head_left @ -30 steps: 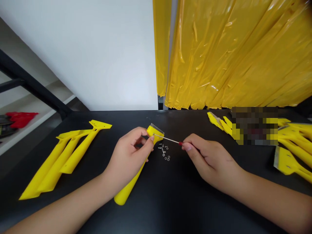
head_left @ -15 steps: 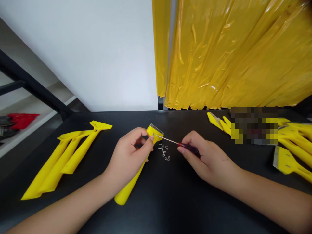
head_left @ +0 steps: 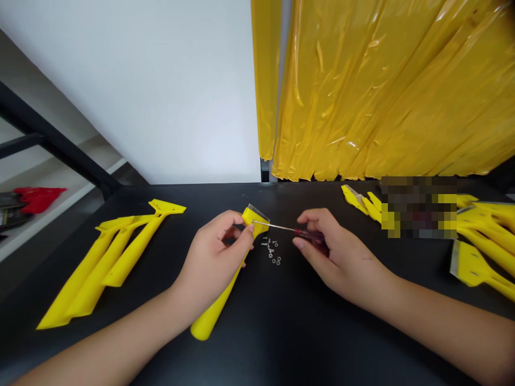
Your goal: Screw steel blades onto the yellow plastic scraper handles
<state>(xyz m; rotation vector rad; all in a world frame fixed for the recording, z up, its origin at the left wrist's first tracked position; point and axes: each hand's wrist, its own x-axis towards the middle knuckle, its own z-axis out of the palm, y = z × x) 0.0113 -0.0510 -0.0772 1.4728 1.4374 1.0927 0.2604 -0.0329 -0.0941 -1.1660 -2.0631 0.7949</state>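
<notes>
Near the middle of the black table, my left hand (head_left: 219,252) grips the head of a yellow scraper (head_left: 215,308), whose handle slants down toward me. A clear or metallic blade edge shows at its top. My right hand (head_left: 336,249) holds a screwdriver (head_left: 308,234) by its dark red handle, thumb and index finger spread apart around it. The screwdriver's tip touches the scraper head beside my left thumb. Several small screws and nuts (head_left: 274,261) lie on the table just right of the scraper.
Several yellow handles (head_left: 100,268) lie at the left. Yellow scrapers with blades (head_left: 470,262) and small yellow parts (head_left: 358,201) lie at the right, partly behind a pixelated patch. Behind the black table (head_left: 314,332) hang yellow plastic sheets (head_left: 382,96) beside a white panel (head_left: 181,96).
My right thumb and index finger have spread wider around the screwdriver handle, and the handle sits slightly higher. The left hand and scraper are nearly unchanged.
</notes>
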